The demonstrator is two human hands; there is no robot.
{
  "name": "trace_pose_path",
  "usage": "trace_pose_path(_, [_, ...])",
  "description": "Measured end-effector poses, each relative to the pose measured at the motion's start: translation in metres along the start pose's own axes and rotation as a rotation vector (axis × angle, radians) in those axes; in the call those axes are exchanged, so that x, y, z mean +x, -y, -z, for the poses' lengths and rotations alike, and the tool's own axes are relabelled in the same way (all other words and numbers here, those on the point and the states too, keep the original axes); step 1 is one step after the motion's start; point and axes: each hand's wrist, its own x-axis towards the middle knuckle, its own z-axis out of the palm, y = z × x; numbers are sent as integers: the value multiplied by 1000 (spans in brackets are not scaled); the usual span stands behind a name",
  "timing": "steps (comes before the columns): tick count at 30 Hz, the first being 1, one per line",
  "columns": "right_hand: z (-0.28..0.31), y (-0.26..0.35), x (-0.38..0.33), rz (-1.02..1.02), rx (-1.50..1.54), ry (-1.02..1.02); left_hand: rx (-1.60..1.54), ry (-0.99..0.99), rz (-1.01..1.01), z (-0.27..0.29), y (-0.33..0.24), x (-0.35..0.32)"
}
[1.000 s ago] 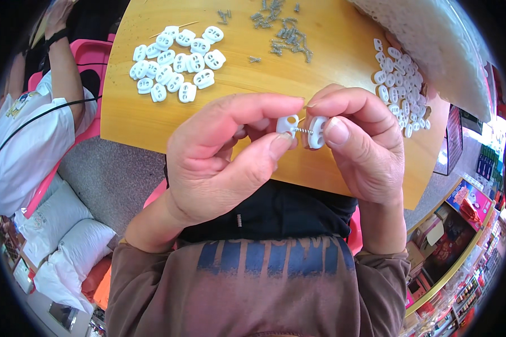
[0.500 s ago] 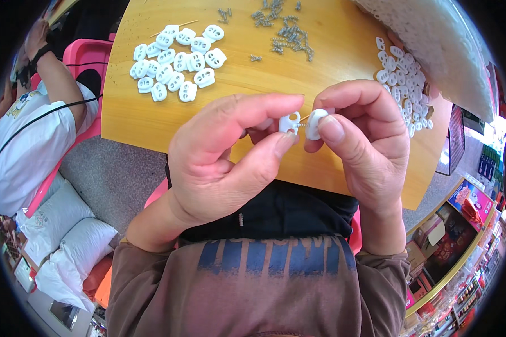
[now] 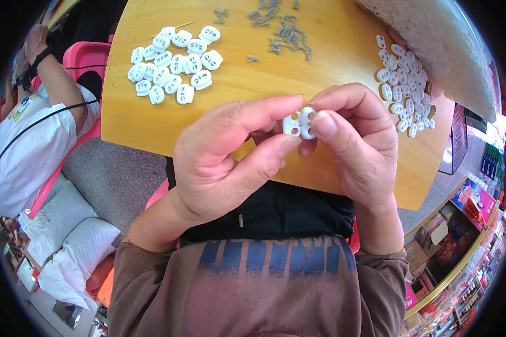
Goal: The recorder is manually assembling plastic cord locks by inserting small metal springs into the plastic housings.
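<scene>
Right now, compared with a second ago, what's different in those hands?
The right hand has moved left, bringing its oval white piece right up to the flat white piece in the left hand; the spring between them no longer clearly shows. Nothing was taken up or let go. The left white pile, right white pile and loose springs stayed put.

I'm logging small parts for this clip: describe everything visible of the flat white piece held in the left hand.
The flat white piece looks like smooth, hard plastic. Two round holes show, one above the other, near its right side. It is held above the wooden table in the left hand, the thumb at its lower edge. Its right side is against or just inside the white oval piece in the right hand; how far they join cannot be told.
</scene>
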Motion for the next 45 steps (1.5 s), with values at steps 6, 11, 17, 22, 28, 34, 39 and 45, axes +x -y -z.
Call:
trace_pose_path(6, [-2, -1, -1, -40, 73, -24, -24, 21, -7, 0, 4, 1])
trace_pose_path(11, [1, -3, -1, -15, 124, 13, -1, 30, -51, -1, 8, 1])
trace_pose_path(17, [1, -4, -1, -1, 105, 14, -19, 66, -103, -3, 8, 2])
trace_pose_path(22, [2, -4, -4, 4, 153, 86, -4, 50, -138, -3, 9, 0])
trace_pose_path(28, [2, -6, -5, 48, 156, 129, 26, 15, -276, -4, 17, 3])
trace_pose_path(34, [3, -2, -5, -21, 196, 119, 122, 8, -321, -5, 18, 3])
trace_pose_path(39, [4, 0, -5, -79, 218, 101, 117, 28, -311, -5, 17, 3])
trace_pose_path(45, [3, -3, -5, -39, 202, 100, 20, 25, -240, -6, 12, -2])
